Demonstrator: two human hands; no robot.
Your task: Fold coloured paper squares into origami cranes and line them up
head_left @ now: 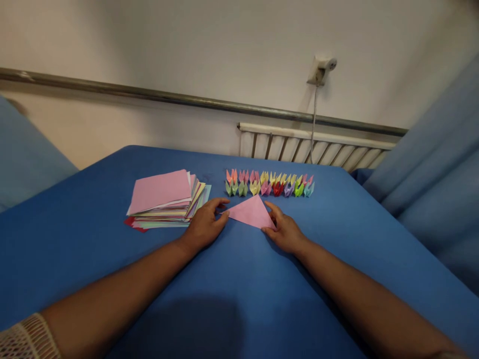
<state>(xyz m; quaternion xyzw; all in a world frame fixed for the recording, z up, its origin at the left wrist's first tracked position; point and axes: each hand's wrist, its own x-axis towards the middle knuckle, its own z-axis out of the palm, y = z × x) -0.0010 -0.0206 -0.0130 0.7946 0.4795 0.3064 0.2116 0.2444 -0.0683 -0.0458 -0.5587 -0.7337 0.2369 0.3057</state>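
A pink sheet of paper [252,212], folded into a triangle with its peak pointing away from me, is between my hands just above the blue surface. My left hand [207,222] pinches its left corner between thumb and fingers. At the opposite corner my right hand [285,230] grips the paper, thumb on the near side and fingers behind. Just beyond the triangle's peak stand two rows of small folded paper figures [266,188] in several colours.
Left of my left hand lies a thick, uneven stack of coloured paper [160,192], pink on top. The blue-covered table [232,289] ends near a wall with a metal rail [179,99], a radiator [292,144] and a plugged-in cable [314,114]. Blue curtains [441,164] hang at both sides.
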